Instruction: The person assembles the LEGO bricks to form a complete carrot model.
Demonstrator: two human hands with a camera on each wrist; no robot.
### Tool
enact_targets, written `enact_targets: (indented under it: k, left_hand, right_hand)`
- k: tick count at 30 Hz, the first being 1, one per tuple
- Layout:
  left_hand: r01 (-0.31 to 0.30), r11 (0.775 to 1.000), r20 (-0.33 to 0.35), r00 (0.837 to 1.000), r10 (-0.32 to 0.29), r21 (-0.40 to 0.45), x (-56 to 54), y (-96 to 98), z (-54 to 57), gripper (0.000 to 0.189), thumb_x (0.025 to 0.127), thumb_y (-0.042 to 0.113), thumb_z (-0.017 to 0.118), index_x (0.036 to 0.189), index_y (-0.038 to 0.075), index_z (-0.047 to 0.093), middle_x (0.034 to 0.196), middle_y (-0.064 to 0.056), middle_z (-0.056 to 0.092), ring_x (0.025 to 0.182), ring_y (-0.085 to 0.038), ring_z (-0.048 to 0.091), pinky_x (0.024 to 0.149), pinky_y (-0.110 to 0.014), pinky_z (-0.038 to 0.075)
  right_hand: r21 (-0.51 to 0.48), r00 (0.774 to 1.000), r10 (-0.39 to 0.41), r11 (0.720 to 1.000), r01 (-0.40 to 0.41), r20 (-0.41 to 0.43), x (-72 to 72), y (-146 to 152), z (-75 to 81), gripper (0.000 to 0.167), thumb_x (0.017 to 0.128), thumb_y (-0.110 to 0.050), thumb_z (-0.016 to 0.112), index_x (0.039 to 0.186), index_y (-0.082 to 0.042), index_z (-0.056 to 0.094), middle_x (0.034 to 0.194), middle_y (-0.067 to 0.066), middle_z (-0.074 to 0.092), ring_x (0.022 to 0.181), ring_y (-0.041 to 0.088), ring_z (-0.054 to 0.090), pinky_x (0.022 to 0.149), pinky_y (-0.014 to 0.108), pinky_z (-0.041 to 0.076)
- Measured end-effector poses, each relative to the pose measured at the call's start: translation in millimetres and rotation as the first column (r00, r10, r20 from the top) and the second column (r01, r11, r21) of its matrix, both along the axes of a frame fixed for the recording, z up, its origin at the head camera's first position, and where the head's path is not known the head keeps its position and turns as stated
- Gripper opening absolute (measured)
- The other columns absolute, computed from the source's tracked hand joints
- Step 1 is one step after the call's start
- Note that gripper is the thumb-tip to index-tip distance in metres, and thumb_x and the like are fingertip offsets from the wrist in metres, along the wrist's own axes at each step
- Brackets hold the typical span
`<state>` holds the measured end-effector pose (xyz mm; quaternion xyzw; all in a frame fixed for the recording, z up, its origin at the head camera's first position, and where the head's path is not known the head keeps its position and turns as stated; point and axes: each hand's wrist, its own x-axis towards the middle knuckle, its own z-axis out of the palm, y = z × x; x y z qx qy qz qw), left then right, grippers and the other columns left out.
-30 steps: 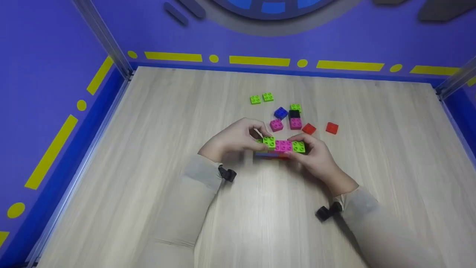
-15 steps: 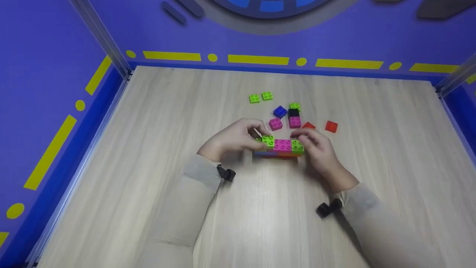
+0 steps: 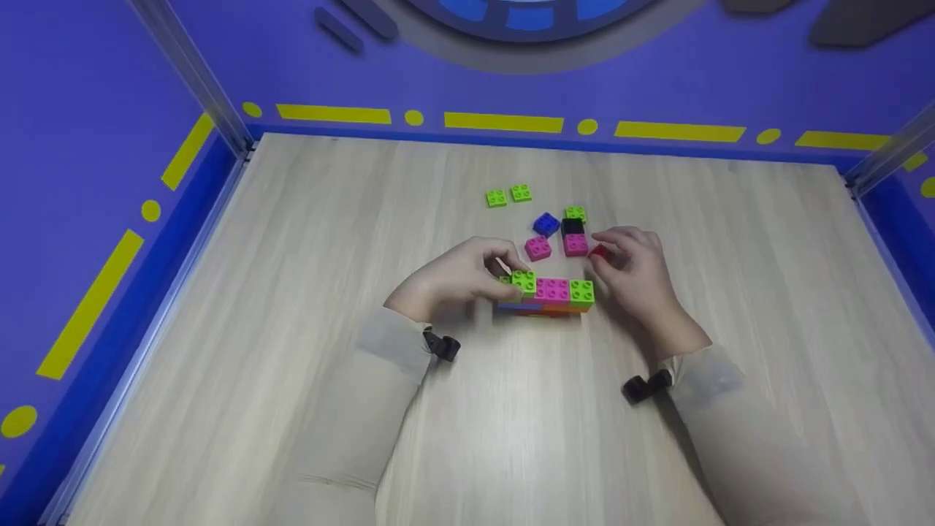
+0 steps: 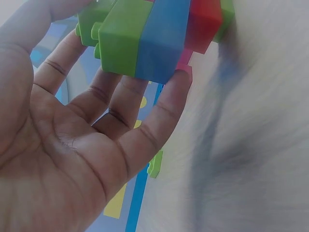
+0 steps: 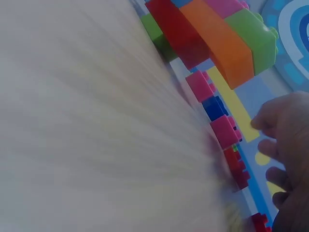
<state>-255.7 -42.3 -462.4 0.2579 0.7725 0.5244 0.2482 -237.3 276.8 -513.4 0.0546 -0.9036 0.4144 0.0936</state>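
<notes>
My left hand (image 3: 467,274) holds the left end of a stacked toy brick build (image 3: 553,290), thumb in front and fingers behind. Lime and pink bricks form its upper part, and a lime brick (image 3: 524,281) sits higher at the left end. Below these, the wrist views show a blue brick (image 4: 163,41), an orange brick (image 5: 219,41) and a red brick (image 5: 181,34). My right hand (image 3: 639,267) is beyond the build's right end, thumb and fingertips apart around a small red brick (image 3: 600,252). In the right wrist view its fingers are off the loose bricks.
Behind the build are a pink brick (image 3: 538,248), a blue brick (image 3: 546,224) and a row with a black brick (image 3: 573,227) between pink and lime ones. Two lime bricks (image 3: 496,198) lie farther back. Blue walls (image 3: 511,88) edge the wooden table (image 3: 350,197).
My right hand has let go of the build's right end and moved away and to the right, to the red brick. My left hand keeps its hold on the build.
</notes>
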Motion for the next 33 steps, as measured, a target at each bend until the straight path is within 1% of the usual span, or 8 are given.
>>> enact_targets:
  k: [9,15,19,23,26,28,30,33]
  left_hand:
    - [0.008,1.000,-0.003,1.000,-0.008,0.006,-0.2,0.8,-3.3,0.025,0.092,0.010,0.087,0.117,0.010,0.080,0.130,-0.005,0.078,0.103,-0.013,0.073,0.090,-0.027,0.060]
    - [-0.002,1.000,-0.007,1.000,0.002,-0.001,-0.3,0.0,-1.9,0.025,0.092,0.011,0.089,0.115,0.011,0.080,0.127,-0.004,0.078,0.107,-0.015,0.073,0.092,-0.027,0.060]
    - [-0.011,1.000,0.001,1.000,0.011,-0.028,0.3,-1.6,-0.6,0.025,0.092,0.013,0.089,0.115,0.013,0.080,0.126,-0.002,0.078,0.111,-0.017,0.073,0.096,-0.030,0.059]
    - [-0.016,0.999,0.006,1.000,0.016,-0.043,1.3,-2.6,-0.7,0.026,0.091,0.014,0.089,0.116,0.015,0.081,0.124,-0.001,0.078,0.114,-0.018,0.073,0.099,-0.031,0.058]
    - [-0.013,0.999,0.002,1.000,0.014,-0.031,1.7,-2.5,-1.6,0.027,0.091,0.014,0.089,0.117,0.014,0.081,0.125,-0.001,0.078,0.114,-0.018,0.073,0.097,-0.030,0.058]
    - [-0.013,1.000,-0.002,1.000,0.013,-0.024,1.3,-2.3,-2.0,0.026,0.091,0.013,0.089,0.117,0.014,0.082,0.126,-0.001,0.077,0.113,-0.017,0.073,0.095,-0.030,0.059]
    - [-0.013,1.000,-0.007,1.000,0.013,-0.020,0.9,-1.9,-2.0,0.026,0.092,0.013,0.089,0.116,0.013,0.082,0.126,-0.001,0.077,0.112,-0.017,0.073,0.093,-0.029,0.059]
    - [-0.014,1.000,-0.009,1.000,0.014,-0.017,0.3,-1.4,-2.4,0.026,0.091,0.012,0.089,0.116,0.013,0.082,0.126,-0.001,0.077,0.111,-0.017,0.072,0.093,-0.029,0.059]
  right_hand:
    - [0.164,0.997,0.041,0.985,-0.050,0.060,-10.5,0,-2.2,0.037,0.105,-0.016,0.080,0.141,-0.008,0.078,0.152,0.015,0.064,0.145,0.041,0.044,0.125,0.063,0.032]
    - [0.173,0.998,0.048,0.983,-0.055,0.041,-10.5,-1,-2.3,0.031,0.102,-0.017,0.085,0.131,-0.008,0.082,0.151,0.015,0.072,0.145,0.039,0.050,0.121,0.063,0.027]
    - [0.154,0.998,0.045,0.987,-0.051,0.042,-9.9,-3,-3.7,0.026,0.101,-0.019,0.087,0.125,-0.010,0.083,0.142,0.013,0.078,0.139,0.036,0.056,0.115,0.060,0.026]
    - [0.106,0.998,0.035,0.994,-0.040,0.052,-7.5,-5,-2.0,0.024,0.100,-0.018,0.088,0.124,-0.012,0.084,0.128,0.011,0.081,0.130,0.033,0.059,0.116,0.058,0.027]
    - [0.035,0.996,0.032,0.999,-0.035,0.082,-3.6,-6,3.6,0.029,0.100,-0.017,0.088,0.128,-0.012,0.081,0.128,0.013,0.075,0.128,0.032,0.060,0.120,0.053,0.039]
    - [-0.044,0.993,0.047,0.998,-0.042,0.106,-1.3,-5,7.3,0.036,0.101,-0.017,0.087,0.134,-0.010,0.077,0.128,0.013,0.071,0.125,0.031,0.061,0.115,0.044,0.048]
    - [-0.148,0.990,0.070,0.988,-0.052,0.121,0.0,-3,9.6,0.042,0.101,-0.016,0.086,0.140,-0.008,0.074,0.127,0.012,0.068,0.122,0.030,0.061,0.107,0.035,0.054]
    - [-0.290,0.985,0.125,0.953,-0.087,0.116,1.6,0,10.1,0.047,0.101,-0.012,0.085,0.146,-0.006,0.070,0.122,0.004,0.068,0.116,0.025,0.061,0.098,0.023,0.051]
